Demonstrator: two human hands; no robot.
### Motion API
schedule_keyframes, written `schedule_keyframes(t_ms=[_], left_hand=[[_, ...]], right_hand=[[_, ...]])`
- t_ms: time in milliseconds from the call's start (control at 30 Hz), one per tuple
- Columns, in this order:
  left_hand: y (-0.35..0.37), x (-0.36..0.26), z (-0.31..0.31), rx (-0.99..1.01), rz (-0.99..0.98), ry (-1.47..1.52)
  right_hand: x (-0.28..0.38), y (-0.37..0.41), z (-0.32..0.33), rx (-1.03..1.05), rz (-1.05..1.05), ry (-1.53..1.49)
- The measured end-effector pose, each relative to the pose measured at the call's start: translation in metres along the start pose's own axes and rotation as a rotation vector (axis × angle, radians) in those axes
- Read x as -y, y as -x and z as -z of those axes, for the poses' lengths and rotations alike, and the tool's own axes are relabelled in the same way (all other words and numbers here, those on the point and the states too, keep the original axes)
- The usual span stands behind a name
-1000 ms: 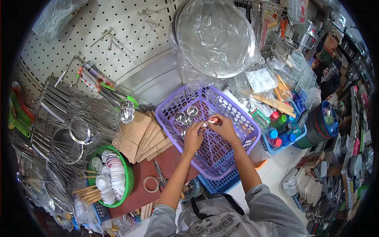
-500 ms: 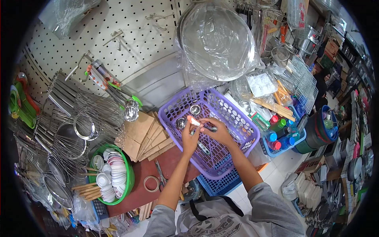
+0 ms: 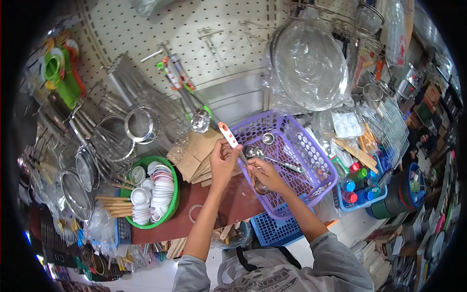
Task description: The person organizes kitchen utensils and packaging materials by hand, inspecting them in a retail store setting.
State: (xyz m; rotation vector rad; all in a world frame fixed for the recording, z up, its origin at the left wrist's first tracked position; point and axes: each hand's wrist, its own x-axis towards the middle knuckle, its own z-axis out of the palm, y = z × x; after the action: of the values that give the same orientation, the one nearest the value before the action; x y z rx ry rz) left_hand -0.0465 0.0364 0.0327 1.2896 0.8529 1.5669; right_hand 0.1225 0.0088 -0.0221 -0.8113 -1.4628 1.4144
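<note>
A metal ladle (image 3: 244,158) with a white, orange-spotted handle slants between my two hands. My left hand (image 3: 224,158) is closed around it just below the spotted part. Lower on the metal shaft, my right hand (image 3: 264,173) pinches it, with the bowl hanging under those fingers. Both hands are over the left edge of a purple basket (image 3: 317,192). Inside the basket lie more metal ladles (image 3: 268,139), one with its handle across the mesh floor.
Brown cardboard pieces (image 3: 197,155) and a green basin (image 3: 176,202) of white spoons stand left on the red table (image 3: 189,226). Utensils hang on the pegboard (image 3: 194,29). A blue basket (image 3: 378,193) of bottles is at right. A person (image 3: 414,146) appears far right.
The view has swung left. The ladle has come up out of the basket, its spotted handle now pointing upward, and my hands have moved to the basket's left edge.
</note>
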Motion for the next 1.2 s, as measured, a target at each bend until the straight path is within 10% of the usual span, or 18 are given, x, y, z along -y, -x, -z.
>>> schedule_keyframes(t_ms=[400,1200], left_hand=[[0.026,-0.088,0.083,-0.183,-0.066,-0.163],[-0.038,-0.176,0.087,0.014,-0.373,-0.273]], right_hand=[[0.017,-0.028,-0.11,0.227,0.12,-0.079],[0.191,-0.125,-0.149,-0.173,0.61,0.223]])
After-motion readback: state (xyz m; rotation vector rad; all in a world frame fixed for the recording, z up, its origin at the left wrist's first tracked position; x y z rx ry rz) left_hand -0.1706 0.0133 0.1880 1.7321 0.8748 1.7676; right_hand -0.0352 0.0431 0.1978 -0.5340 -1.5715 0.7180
